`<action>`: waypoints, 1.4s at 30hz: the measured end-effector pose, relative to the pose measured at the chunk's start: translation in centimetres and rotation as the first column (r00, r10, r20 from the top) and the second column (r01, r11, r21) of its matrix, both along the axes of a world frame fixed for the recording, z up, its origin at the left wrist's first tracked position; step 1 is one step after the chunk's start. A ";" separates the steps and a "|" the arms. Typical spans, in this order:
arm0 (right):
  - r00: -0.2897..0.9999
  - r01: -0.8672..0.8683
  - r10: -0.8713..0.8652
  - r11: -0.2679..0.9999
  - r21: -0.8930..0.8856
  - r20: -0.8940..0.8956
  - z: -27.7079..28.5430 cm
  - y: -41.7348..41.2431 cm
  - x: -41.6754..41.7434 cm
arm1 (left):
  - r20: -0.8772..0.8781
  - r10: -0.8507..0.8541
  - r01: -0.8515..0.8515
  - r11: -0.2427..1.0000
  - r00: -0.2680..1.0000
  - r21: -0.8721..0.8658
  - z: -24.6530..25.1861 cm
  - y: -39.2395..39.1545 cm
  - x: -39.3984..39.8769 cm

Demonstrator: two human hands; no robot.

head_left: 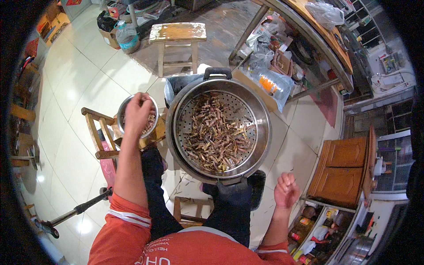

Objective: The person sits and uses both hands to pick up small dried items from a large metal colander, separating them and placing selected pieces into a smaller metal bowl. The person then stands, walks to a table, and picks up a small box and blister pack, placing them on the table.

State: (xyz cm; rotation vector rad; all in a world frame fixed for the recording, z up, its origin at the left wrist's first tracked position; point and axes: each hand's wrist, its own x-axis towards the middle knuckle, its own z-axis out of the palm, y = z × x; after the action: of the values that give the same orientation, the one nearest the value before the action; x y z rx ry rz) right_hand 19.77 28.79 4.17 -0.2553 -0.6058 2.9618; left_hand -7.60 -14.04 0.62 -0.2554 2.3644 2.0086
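A perforated metal steamer basket (243, 114) sits inside a large pot (269, 132) before me, heaped with small brown slender bodies, apparently grasshoppers (215, 135). To its left, my left hand (139, 112) hovers over a small metal bowl (155, 127), fingers bent downward and hiding part of it. Similar brown pieces show inside the bowl, which rests on a wooden chair (155, 134). My right hand (286, 190) is raised beyond the pot's lower right, apart from it, its fingers curled. Blur hides whether either hand pinches anything.
A worn wooden stool (179, 33) stands beyond the pot. Plastic bottles and bags (270, 81) crowd under a table at upper right. A black pole (79, 208) slants across the lower left. A wooden cabinet (344, 169) is at right. Dark bits litter the tiled floor (185, 185).
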 end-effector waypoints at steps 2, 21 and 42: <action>0.949 0.021 -0.060 0.991 0.130 0.309 -8.2 2.8 5.4 | 0.015 -0.013 0.019 0.884 1.000 -0.467 -1.7 -2.8 -0.9; 0.979 -0.183 -0.049 -0.628 0.756 0.197 -7.6 -11.4 -19.1 | 0.137 -0.589 0.604 0.759 0.796 -0.244 -2.0 15.4 8.0; 0.951 -0.211 -0.187 0.191 0.958 0.247 -4.1 -14.1 -16.8 | 0.105 -0.396 0.376 0.911 0.912 0.171 -1.1 14.9 7.3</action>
State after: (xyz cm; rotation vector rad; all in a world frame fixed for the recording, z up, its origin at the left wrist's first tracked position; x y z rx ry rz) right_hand 3.01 14.70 0.03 -0.5476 -2.3668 1.8133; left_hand -0.34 0.86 -0.53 0.0759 1.9791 1.8917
